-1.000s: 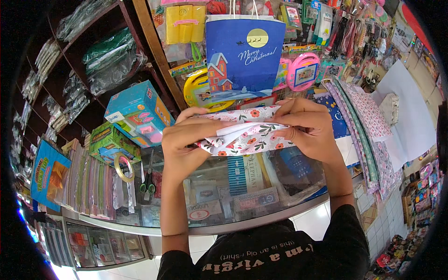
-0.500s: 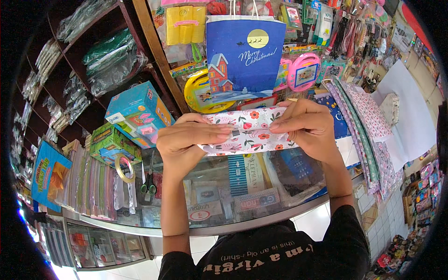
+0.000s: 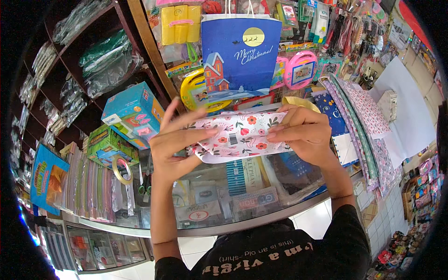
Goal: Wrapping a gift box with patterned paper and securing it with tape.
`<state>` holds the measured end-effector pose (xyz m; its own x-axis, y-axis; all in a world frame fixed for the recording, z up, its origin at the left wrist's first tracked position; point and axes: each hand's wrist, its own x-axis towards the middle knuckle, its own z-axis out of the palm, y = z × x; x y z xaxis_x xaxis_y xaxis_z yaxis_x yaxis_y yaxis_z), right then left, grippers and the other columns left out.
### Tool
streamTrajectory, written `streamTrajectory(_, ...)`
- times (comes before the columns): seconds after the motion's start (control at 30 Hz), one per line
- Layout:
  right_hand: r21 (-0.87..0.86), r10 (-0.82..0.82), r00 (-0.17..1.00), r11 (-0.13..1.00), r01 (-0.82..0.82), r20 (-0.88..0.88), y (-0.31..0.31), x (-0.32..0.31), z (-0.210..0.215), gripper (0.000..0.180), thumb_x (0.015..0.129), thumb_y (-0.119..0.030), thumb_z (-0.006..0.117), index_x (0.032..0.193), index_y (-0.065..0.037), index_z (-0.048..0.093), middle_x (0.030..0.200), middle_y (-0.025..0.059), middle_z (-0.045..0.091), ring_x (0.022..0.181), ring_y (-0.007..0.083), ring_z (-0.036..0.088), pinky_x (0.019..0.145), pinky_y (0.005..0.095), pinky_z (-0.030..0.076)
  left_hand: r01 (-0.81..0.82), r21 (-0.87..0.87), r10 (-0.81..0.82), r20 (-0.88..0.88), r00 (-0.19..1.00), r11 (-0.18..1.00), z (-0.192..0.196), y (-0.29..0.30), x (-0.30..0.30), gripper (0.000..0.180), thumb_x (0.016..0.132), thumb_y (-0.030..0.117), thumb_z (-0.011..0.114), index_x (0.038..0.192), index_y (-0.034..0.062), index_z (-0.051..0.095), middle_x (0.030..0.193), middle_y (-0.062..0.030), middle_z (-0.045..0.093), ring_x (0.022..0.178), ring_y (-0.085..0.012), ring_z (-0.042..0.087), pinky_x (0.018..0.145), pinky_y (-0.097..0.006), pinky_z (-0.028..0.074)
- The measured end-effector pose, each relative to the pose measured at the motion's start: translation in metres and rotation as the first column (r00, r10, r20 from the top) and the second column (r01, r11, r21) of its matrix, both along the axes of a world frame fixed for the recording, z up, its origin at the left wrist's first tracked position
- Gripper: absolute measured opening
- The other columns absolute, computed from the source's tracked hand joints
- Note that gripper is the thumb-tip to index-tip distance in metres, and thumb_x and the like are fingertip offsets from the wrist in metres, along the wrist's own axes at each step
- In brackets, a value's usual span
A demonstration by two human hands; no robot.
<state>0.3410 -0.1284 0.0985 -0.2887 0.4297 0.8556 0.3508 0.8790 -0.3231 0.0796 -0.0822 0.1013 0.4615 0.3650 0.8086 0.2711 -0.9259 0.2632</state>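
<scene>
A strip of folded white wrapping paper (image 3: 252,132) with red and orange flowers is held level above the glass counter, a barcode label on its front. My right hand (image 3: 305,133) is closed on its right end, thumb against the front face. A yellow-tan edge of something (image 3: 301,103) shows behind that hand; what it belongs to is hidden. At the left end my left hand (image 3: 170,144) has its index finger on the paper and its thumb by the lower edge. Its other fingers are raised apart, blurred by motion. A corner flap hangs loose beside the thumb.
A blue paper gift bag (image 3: 242,60) stands beyond my hands. To the left are boxes (image 3: 133,112), a tape roll (image 3: 122,170), scissors (image 3: 145,186) and a row of thin packets (image 3: 88,184). Floral paper sheets (image 3: 361,135) drape over the right side of the glass counter (image 3: 205,228).
My left hand has shifted left, its upper fingers lifting and spreading off the paper. More of the paper's left part shows. The yellow-tan edge behind my right hand has come further into sight.
</scene>
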Motion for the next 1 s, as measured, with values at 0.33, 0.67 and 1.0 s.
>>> streamTrajectory(0.33, -0.069, -0.028, 1.0, 0.997, 0.029, 0.005, 0.001, 0.001, 0.001, 0.033, 0.062, 0.008, 0.066, 0.087, -0.012, 0.072, 0.062, 0.0023, 0.051, 0.057, 0.0134, 0.049, 0.053, 0.0247, 0.04, 0.219, -0.185, -0.192, 0.156, 0.969, 0.958, -0.024, 0.014, 0.0, 0.02, 0.065, 0.003, 0.064, 0.084, 0.0052, 0.069, 0.103, -0.0107, 0.063, 0.119, -0.0347, 0.043, 0.098, -0.045, 0.032)
streamTrajectory(0.67, -0.108, -0.052, 0.998, 0.993, 0.047, -0.041, 0.008, -0.002, 0.009, 0.023, 0.066, 0.0, 0.069, 0.088, -0.007, 0.07, 0.063, 0.0033, 0.053, 0.057, 0.0112, 0.049, 0.051, 0.0235, 0.039, 0.09, -0.18, -0.047, 0.228, 0.972, 0.98, -0.021, 0.012, 0.019, 0.021, 0.06, 0.002, 0.073, 0.08, 0.0045, 0.07, 0.09, -0.0065, 0.066, 0.097, -0.0249, 0.056, 0.087, -0.036, 0.041)
streamTrajectory(1.0, -0.236, -0.113, 0.98, 0.969, 0.073, -0.162, 0.024, -0.014, 0.031, 0.014, 0.071, -0.007, 0.072, 0.082, -0.001, 0.068, 0.063, 0.0026, 0.052, 0.053, 0.0064, 0.045, 0.048, 0.0206, 0.034, 0.008, -0.446, 0.148, 0.313, 0.938, 0.895, 0.016, 0.002, 0.019, 0.017, 0.066, 0.005, 0.074, 0.08, -0.0028, 0.068, 0.082, -0.0098, 0.065, 0.087, -0.0188, 0.057, 0.076, -0.029, 0.043)
